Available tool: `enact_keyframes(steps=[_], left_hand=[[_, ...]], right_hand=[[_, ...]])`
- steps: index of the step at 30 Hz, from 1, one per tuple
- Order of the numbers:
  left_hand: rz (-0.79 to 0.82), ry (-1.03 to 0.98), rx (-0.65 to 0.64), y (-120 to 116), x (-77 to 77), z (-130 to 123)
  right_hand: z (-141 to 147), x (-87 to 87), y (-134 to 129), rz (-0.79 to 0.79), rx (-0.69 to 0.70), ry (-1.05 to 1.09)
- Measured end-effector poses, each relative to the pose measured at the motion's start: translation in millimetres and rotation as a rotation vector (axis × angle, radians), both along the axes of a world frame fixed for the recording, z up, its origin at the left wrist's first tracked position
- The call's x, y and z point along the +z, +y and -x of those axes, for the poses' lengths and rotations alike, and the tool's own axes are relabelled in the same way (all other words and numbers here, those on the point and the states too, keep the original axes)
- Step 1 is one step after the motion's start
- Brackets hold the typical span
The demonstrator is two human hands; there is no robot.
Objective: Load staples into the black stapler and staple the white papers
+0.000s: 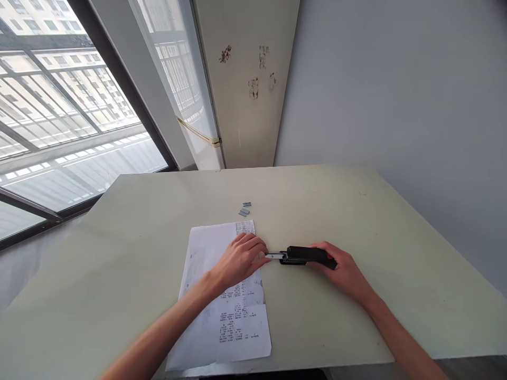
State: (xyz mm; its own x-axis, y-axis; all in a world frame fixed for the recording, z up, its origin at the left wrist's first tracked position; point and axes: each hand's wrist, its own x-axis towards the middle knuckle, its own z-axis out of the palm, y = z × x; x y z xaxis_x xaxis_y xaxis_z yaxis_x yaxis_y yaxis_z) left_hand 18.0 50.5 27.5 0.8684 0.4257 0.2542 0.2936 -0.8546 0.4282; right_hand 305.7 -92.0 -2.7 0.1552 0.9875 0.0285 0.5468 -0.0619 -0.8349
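Note:
A black stapler point(304, 254) lies sideways over the table, its metal staple tray point(274, 256) sticking out to the left. My right hand point(336, 264) is closed around the stapler's right end. The fingertips of my left hand point(243, 257) pinch the outer end of the tray. Beneath my left hand and forearm lie printed paper sheets point(241, 338), partly covered by them. Beyond the sheets are a few small grey staple strips point(244, 211), with another strip point(247, 203) just behind.
The pale table point(336, 206) reaches to a beige panel point(245, 121) with brown marks at the back. A grey wall point(396, 95) runs along the right. On the left are a window point(71, 105) and a white curtain point(174, 68) tied with a band.

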Motion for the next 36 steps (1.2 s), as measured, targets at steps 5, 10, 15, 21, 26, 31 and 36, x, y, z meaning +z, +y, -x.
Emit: enact_keyframes(steps=[5,10,15,21,26,31,36], left_hand=[[0.051,-0.017,0.204,39.3,5.7,7.9],[0.044,0.002,0.435,100.9,1.6,8.0],[0.125,0.058,0.522,144.0,-8.3,-17.3],[0.216,0.062,0.533,161.2,-7.8,-40.1],[0.319,-0.033,0.449,133.3,13.0,-34.4],[0.464,-0.069,0.321,73.8,28.0,-19.5],[0.626,-0.030,0.244,20.9,27.9,-6.2]], right_hand=[[2.2,-0.1,-0.2,-0.027,-0.008,-0.012],[1.2,-3.6,1.4,-0.060,-0.007,-0.033],[1.6,-2.7,2.5,-0.068,0.001,-0.028],[2.3,0.1,3.0,-0.053,-0.004,-0.028],[1.7,0.6,2.9,-0.049,-0.005,-0.008],[2.4,0.2,2.5,-0.037,-0.006,0.009],[1.4,-1.6,3.3,-0.029,-0.011,0.002]])
